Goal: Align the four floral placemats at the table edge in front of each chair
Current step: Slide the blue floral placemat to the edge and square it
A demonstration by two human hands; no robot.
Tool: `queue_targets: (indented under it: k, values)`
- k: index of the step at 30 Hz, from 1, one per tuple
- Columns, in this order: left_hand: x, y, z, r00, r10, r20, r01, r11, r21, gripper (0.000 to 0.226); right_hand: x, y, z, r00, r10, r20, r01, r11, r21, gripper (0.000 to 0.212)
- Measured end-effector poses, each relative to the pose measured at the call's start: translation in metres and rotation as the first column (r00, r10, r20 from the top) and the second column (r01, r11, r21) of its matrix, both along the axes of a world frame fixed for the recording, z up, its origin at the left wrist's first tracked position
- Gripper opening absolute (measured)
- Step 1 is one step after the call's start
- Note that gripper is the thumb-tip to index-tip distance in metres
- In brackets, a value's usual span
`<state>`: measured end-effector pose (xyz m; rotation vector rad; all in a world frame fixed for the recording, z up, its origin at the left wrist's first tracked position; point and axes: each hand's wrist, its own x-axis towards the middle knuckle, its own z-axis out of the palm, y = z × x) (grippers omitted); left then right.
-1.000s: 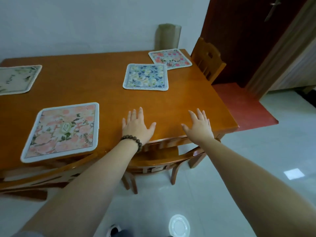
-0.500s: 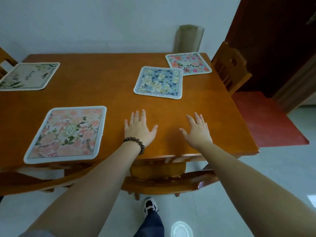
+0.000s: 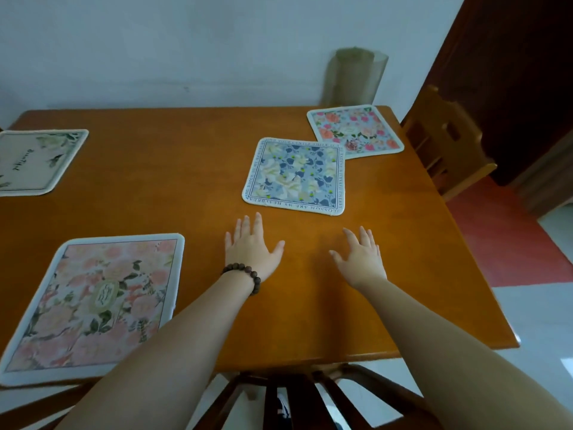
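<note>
Four floral placemats lie on the orange wooden table (image 3: 173,181). A pink placemat (image 3: 93,302) sits at the near left edge. A cream placemat (image 3: 31,159) lies at the far left. A blue placemat (image 3: 296,176) rests in the middle right, its far corner overlapping a red-rose placemat (image 3: 355,130) at the far right corner. My left hand (image 3: 252,248), with a bead bracelet, and my right hand (image 3: 361,259) hover flat with fingers spread just short of the blue placemat, holding nothing.
A wooden chair (image 3: 446,141) stands at the table's right side. Another chair back (image 3: 294,395) is tucked under the near edge below my arms. A greenish roll (image 3: 355,76) leans on the wall behind the table. Red floor (image 3: 508,231) lies to the right.
Both hands have moved forward across the table, away from the near edge and toward the blue placemat. The view has leaned in over the table. The placemats have not moved.
</note>
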<state>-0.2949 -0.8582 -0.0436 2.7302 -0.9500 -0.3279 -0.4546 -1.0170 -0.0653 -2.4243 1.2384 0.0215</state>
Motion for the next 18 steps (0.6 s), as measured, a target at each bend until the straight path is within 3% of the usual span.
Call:
queue_targets:
  k: [12, 18]
  values:
    - [0.098, -0.061, -0.062, 0.997, 0.077, -0.026, -0.077, 0.997, 0.015, 0.091, 0.076, -0.084, -0.054, 0.999, -0.038, 0.035, 0.035, 0.996, 0.086, 0.080]
    - [0.141, -0.095, -0.090, 0.990, 0.105, -0.090, -0.097, 0.991, 0.087, 0.101, 0.102, -0.113, -0.076, 1.000, 0.009, -0.007, -0.009, 1.000, 0.024, 0.089]
